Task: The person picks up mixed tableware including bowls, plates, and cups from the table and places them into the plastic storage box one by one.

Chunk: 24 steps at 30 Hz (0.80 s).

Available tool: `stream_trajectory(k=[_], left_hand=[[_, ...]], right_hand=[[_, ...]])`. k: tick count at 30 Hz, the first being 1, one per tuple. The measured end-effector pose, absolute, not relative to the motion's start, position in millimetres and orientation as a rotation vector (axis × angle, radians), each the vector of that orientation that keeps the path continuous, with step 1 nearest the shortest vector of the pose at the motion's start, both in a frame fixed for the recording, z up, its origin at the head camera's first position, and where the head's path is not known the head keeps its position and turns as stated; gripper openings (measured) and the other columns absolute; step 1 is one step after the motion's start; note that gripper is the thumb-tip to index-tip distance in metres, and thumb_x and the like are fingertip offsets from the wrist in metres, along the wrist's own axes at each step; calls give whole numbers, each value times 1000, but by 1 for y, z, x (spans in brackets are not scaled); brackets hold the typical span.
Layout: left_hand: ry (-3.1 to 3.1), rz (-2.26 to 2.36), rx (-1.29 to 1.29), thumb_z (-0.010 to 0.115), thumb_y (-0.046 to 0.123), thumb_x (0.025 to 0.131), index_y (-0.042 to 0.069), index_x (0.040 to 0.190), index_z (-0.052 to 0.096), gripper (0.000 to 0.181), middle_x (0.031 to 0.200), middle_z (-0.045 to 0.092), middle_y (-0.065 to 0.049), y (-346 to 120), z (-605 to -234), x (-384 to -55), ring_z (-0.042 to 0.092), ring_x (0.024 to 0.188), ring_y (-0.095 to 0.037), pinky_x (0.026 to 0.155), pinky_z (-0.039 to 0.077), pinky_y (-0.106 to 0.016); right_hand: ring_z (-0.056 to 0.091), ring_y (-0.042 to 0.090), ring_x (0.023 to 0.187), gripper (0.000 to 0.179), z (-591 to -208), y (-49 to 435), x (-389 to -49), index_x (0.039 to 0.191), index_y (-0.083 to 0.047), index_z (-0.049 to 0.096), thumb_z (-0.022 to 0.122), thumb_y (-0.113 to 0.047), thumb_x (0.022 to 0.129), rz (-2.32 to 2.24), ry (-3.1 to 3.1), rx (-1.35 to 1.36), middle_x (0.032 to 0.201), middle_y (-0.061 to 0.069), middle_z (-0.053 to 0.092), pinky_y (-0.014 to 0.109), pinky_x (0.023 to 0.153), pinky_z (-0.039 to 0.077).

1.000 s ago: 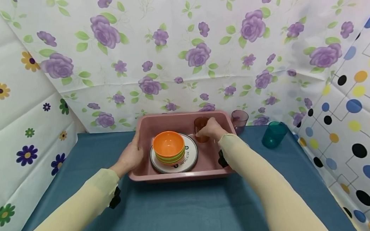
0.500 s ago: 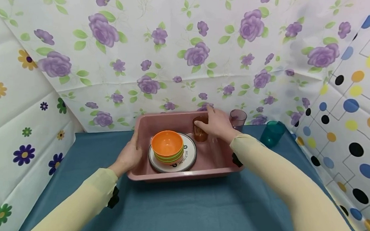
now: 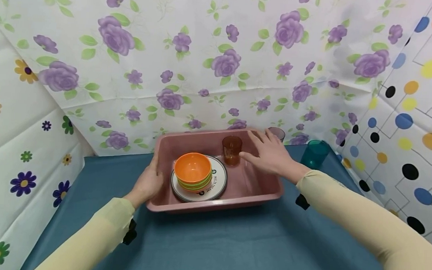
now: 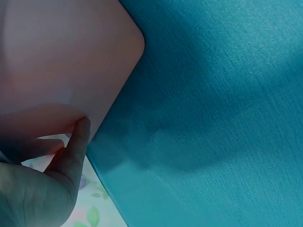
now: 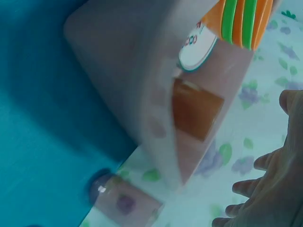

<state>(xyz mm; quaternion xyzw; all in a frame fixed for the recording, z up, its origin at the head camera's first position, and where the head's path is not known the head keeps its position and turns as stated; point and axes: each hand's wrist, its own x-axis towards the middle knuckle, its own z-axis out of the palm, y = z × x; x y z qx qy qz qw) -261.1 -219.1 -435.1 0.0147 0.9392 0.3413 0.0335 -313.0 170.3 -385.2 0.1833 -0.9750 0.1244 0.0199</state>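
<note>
A pink plastic tub [image 3: 249,199] stands on the blue-covered table; my left hand [image 3: 149,184] grips its left side at the rim. In the left wrist view, a finger [image 4: 78,144] lies against the outside of the tub wall. Inside are a stack of orange and green bowls [image 3: 193,168] on white plates [image 3: 218,178] and an amber tumbler [image 3: 232,150] upright near the back wall. My right hand [image 3: 270,155] hovers over the tub's right back corner, fingers spread, holding nothing. It partly hides a pale purple tumbler [image 3: 277,133] behind the tub.
A teal cup [image 3: 315,154] stands on the table to the right of the tub. Flower-patterned sheeting [image 3: 189,84] rises right behind the tub, and dotted sheeting [image 3: 405,134] borders the right side. Blue cloth [image 3: 209,250] covers the table in front.
My right hand has let go of the amber tumbler and moved up and to the right, its fingers spreading. The tumbler stays in the tub. My left hand keeps its hold.
</note>
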Motion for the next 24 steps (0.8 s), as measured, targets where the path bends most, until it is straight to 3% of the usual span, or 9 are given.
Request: stream_trajectory(k=[5, 18, 24], left_hand=[[2889, 1063, 39, 36, 10, 108, 21, 163, -17, 77, 154, 38, -32, -222, -437, -260, 60, 118, -42, 100, 49, -58], [2877, 1105, 54, 41, 12, 109, 28, 162, -18, 82, 150, 43, -30, -219, -439, -262, 62, 117, -43, 98, 50, -58], [2884, 1069, 37, 37, 11, 108, 26, 163, -18, 79, 149, 45, -32, -217, -438, -262, 63, 114, -42, 98, 50, -58]], right_hand=[[3, 45, 154, 99, -385, 202, -313, 166, -14, 16, 41, -78, 95, 383, -3054, 486, 168, 20, 15, 67, 119, 4], [6, 57, 148, 103, -389, 305, -304, 165, -7, 8, 40, -76, 96, 417, -3090, 296, 164, 31, 14, 75, 112, 6], [6, 63, 144, 106, -394, 352, -302, 164, -2, 2, 39, -76, 97, 449, -3118, 175, 162, 37, 10, 79, 109, 8]])
